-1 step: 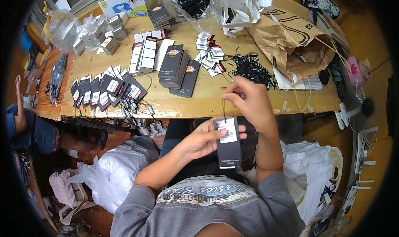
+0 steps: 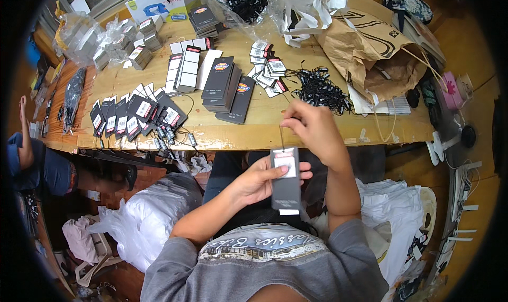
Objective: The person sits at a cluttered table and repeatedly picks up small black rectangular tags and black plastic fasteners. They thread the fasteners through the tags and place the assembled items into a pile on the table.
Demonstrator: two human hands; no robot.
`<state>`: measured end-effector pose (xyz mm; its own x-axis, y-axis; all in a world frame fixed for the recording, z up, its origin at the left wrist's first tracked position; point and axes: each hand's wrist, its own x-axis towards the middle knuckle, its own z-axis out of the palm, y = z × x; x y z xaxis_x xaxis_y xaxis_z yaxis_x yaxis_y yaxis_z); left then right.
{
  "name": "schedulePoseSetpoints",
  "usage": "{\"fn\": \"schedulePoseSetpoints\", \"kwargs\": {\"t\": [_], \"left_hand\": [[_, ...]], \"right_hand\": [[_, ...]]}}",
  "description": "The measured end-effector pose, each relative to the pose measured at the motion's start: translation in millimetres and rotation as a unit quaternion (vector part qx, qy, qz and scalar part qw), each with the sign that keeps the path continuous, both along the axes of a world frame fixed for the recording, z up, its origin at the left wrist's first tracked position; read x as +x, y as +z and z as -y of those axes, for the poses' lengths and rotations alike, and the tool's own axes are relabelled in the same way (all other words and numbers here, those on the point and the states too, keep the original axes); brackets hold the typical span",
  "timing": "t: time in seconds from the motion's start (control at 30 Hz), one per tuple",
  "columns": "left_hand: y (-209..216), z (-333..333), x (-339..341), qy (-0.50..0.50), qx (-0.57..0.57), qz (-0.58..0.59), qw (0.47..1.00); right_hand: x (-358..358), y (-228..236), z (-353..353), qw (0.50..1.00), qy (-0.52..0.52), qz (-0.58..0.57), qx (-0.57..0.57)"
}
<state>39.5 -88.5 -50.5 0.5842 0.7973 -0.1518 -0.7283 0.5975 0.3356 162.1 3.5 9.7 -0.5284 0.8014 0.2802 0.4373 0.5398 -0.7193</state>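
Note:
My left hand [image 2: 259, 179] grips a small stack of hang tags, thumb on the front and fingers behind. A black tag [image 2: 286, 193] makes up most of it, with a smaller white barcode tag [image 2: 284, 167] on top and a white edge peeking out below. From the top of the stack a thin dark cord [image 2: 282, 138] runs upward. My right hand [image 2: 315, 130] pinches that cord's upper end between thumb and fingertips, above the tags. Beyond it on the table lies a heap of black string fasteners [image 2: 320, 90].
Stacks of black tags [image 2: 218, 82], loose barcode tags [image 2: 267, 66] and a fan of strung tags [image 2: 124, 114] cover the wooden table [image 2: 222, 135]. A brown paper bag [image 2: 365, 53] stands at right. Below are a white plastic bundle [image 2: 151, 212] and white cloth [image 2: 389, 212]. Another person's arm [image 2: 24, 135] shows far left.
The tags have shifted slightly left and stand more upright, slightly blurred. My right hand has moved a little left with the cord, still pinching it.

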Motion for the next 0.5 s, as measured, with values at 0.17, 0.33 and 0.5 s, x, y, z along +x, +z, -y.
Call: {"fn": "schedulePoseSetpoints", "kwargs": {"t": [0.17, 0.33, 0.5], "left_hand": [[-26.7, 11.4, -4.0, 0.023, -0.078, -0.014, 0.997], [-35.3, 13.0, -13.1, 0.02, -0.036, -0.131, 0.99], [-38.0, 13.4, -21.3, 0.06, 0.005, -0.232, 0.971]], "right_hand": [[-7.5, -24.4, -3.1, 0.989, 0.023, 0.138, 0.045], [-14.3, -30.4, -1.8, 0.972, 0.027, 0.211, 0.103], [-16.0, -28.4, -1.5, 0.981, 0.031, 0.172, 0.09]]}}
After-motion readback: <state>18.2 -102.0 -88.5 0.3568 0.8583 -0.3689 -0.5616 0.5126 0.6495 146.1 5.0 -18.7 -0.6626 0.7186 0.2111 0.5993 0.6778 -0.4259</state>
